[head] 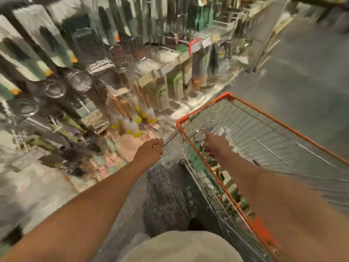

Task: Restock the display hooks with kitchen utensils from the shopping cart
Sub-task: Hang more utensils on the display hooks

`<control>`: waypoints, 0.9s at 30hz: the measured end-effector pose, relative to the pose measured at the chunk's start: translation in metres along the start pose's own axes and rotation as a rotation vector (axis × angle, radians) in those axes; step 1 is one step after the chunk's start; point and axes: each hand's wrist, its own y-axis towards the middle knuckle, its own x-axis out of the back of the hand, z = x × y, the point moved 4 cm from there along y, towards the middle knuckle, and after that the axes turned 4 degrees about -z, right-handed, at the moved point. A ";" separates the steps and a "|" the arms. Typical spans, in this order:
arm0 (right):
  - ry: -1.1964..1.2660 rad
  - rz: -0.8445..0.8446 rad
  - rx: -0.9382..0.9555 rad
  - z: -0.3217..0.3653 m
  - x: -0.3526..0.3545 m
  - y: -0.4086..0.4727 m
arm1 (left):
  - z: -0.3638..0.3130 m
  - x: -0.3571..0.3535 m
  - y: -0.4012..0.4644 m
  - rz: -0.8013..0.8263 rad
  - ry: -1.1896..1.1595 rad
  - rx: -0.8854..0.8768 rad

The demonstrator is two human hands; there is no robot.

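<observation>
The whole view is smeared by motion, so fine detail is lost. The left hand [151,151] sits just below centre, fingers curled into a fist around the end of a thin dark rod-like thing [171,139] that runs up toward 1 o'clock to the cart's near corner; what that thing is cannot be told. The right hand [214,143] reaches over the orange rim of the shopping cart [251,107], which fills the 3 to 5 o'clock part of the view. Its fingers point down into the wire basket among blurred packaged utensils [198,157] in green and white; whether it grips any of them cannot be told. The display hooks [79,86] fill the 9 to 12 o'clock side, hung with round metal strainers [80,82], wooden-handled brushes [120,108] and carded goods. Grey floor [302,72] lies at 2 o'clock beyond the cart.
</observation>
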 end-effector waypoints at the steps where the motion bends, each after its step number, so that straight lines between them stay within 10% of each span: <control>1: -0.013 -0.026 -0.024 -0.016 0.024 0.012 | -0.006 -0.023 0.002 0.037 0.029 0.002; 13: 0.216 -0.335 -0.496 -0.180 0.153 0.042 | -0.083 -0.197 0.061 0.379 0.427 -0.196; 27: 0.377 -0.456 -0.864 -0.221 0.115 0.074 | -0.041 -0.275 0.188 0.814 0.795 -0.091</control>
